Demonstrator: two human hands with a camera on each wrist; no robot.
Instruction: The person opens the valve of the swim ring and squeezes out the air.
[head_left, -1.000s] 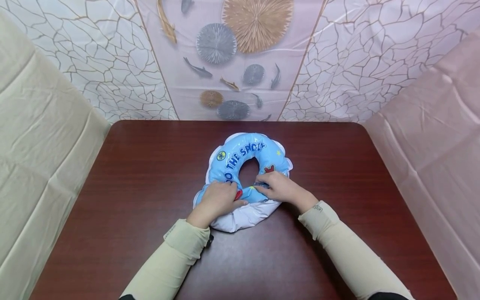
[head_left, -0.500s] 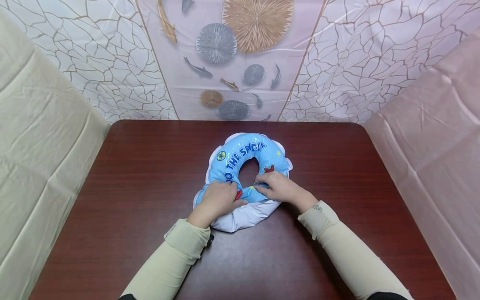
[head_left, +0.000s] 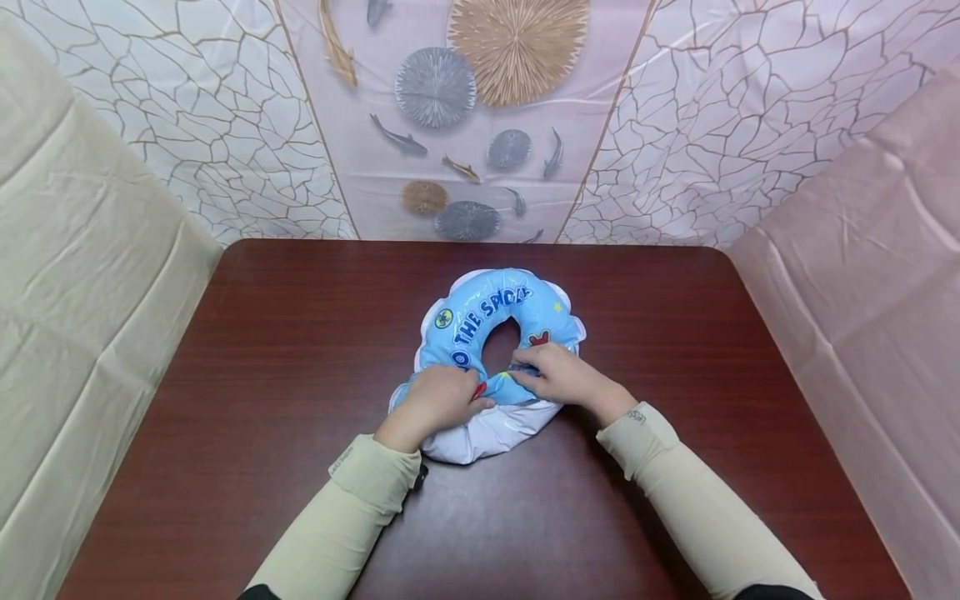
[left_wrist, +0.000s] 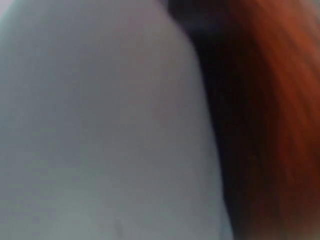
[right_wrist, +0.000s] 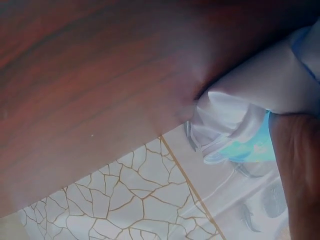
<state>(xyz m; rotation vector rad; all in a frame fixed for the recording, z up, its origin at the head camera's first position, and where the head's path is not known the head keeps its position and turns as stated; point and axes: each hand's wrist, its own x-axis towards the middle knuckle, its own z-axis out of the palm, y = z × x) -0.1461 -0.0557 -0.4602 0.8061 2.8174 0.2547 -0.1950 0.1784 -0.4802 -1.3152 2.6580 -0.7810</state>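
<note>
- Lettered blue ring — flat on tabletop.
- Left grip: clasping ring's near-left part.
- Right grip: pinching near-right part; most of ring beyond both.

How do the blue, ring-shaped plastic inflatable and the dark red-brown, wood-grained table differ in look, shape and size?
Look: the blue, ring-shaped plastic inflatable has printed lettering and white edging; the dark red-brown, wood-grained table shows only streaky grain.
Shape: the inflatable bulges around a central hole; the table is flat, its far corners rounded.
Size: the inflatable covers just a small part of the much larger table.
Shared: both have shiny surfaces that catch the light.
</note>
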